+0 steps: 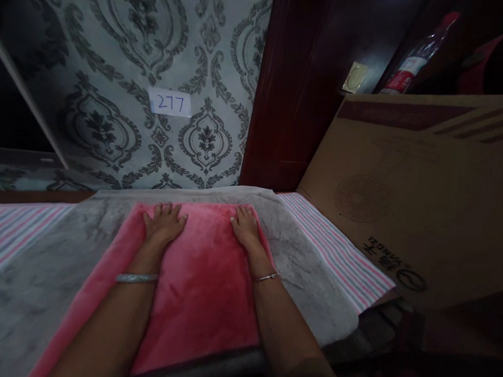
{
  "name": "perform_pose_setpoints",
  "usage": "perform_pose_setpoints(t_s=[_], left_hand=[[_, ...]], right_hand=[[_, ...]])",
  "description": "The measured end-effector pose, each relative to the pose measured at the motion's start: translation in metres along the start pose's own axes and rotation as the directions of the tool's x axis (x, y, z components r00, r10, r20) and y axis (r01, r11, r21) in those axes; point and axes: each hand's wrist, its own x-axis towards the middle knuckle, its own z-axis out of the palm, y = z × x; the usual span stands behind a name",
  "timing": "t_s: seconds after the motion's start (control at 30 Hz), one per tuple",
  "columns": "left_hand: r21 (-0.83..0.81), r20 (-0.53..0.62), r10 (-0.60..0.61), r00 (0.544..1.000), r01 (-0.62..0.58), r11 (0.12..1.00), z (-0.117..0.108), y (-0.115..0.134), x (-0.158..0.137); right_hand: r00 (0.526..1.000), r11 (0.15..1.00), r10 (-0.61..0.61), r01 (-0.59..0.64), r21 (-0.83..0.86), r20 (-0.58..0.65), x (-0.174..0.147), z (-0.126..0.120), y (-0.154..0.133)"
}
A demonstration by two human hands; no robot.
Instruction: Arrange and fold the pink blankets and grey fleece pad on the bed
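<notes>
A pink plush cloth (201, 275) lies spread flat on a grey fuzzy blanket (302, 252). My left hand (164, 222) presses palm down on the cloth's far left part, fingers spread. My right hand (244, 224) rests flat near the cloth's far right corner, fingers together and pointing away. Neither hand holds anything. A pale bangle (136, 278) circles my left wrist and a thin bracelet (266, 277) my right.
Under the blanket a pink-and-blue striped sheet (340, 253) shows at both sides. A large cardboard box (418, 190) stands at the right. Patterned wallpaper with a label "277" (170, 103) is straight ahead, beside a dark wooden post (280, 101). A plastic bottle (411, 59) sits top right.
</notes>
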Motion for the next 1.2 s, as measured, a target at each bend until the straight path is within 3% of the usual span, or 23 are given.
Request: perform_pose_setpoints(t_s=[0.17,0.43,0.7,0.83,1.03,1.2], left_hand=[[-0.043,-0.023,0.039,0.999,-0.04,0.998,0.0,-0.003,0.001],[-0.039,0.01,0.034,0.999,-0.034,0.999,-0.002,0.001,-0.004],[-0.031,0.022,0.066,0.998,-0.065,0.997,-0.006,0.003,-0.006],[0.003,0.061,0.134,0.989,-0.134,0.991,-0.007,-0.007,-0.007],[-0.01,0.023,0.325,0.946,-0.325,0.946,-0.004,-0.035,-0.015],[-0.011,-0.004,0.343,0.939,-0.343,0.939,0.002,-0.047,-0.013]], right_hand=[[0.996,0.997,0.072,-0.07,-0.028,0.062,0.0,-0.007,0.005],[0.995,0.999,0.03,-0.031,0.013,0.096,0.001,-0.008,0.033],[0.998,0.999,-0.033,0.033,0.011,0.052,-0.002,-0.006,0.038],[1.0,0.999,-0.025,0.024,0.027,0.014,-0.002,-0.005,0.04],[0.999,0.998,-0.05,0.05,0.032,-0.001,0.0,-0.001,0.045],[0.998,0.997,-0.051,0.053,0.064,-0.03,0.0,-0.001,0.046]])
